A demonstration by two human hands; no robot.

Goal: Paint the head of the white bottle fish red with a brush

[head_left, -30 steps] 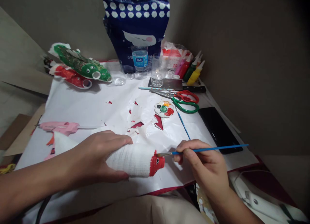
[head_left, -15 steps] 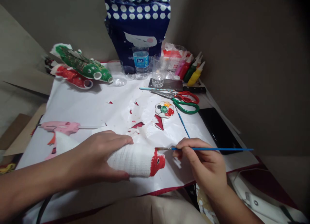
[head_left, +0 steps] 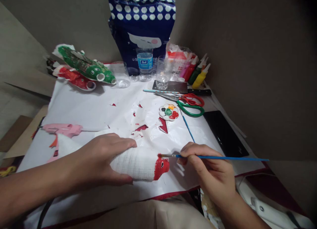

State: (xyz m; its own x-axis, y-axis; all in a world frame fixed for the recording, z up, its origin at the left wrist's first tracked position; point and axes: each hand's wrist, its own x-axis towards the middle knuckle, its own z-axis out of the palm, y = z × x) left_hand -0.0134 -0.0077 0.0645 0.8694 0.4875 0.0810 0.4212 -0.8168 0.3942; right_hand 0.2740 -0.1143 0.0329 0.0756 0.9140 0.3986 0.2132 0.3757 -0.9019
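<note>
1. The gauzy fish (head_left: 138,164) is held near the front edge of the tabletop (head_left: 81,106). Its round, fat body is wrapped in bumpy white cloth with thin lines. Its stubby head is painted bright red, and 1 dark eye with a pale ring can be seen.
2. The fish's back is gripped by the left hand (head_left: 109,158). The fingers are clamped around it, with the thumb spread from the rest.
3. A thin blue paintbrush (head_left: 232,158) is pinched tight by the fingers of the right hand (head_left: 211,169). The top of the red head is met by the brush's soft, reddish tip.
4. The tabletop is covered by a thin, shiny, wrinkled white sheet, marked with jagged red patches (head_left: 163,126).
5. A flower-shaped paint dish (head_left: 162,114) is dotted with wet green, red, orange and black blobs. Just beside it, a 2nd blue brush (head_left: 187,126) is laid.
6. Smooth loop handles, red and green, are seen on the scissors (head_left: 170,97).
7. At the back left, a green fish (head_left: 86,65) is leaned over a red fish (head_left: 74,79). Both are rough and lumpy, with round, open mouths.
8. A smooth pink glue gun (head_left: 64,129) is placed beyond the left arm.
</note>
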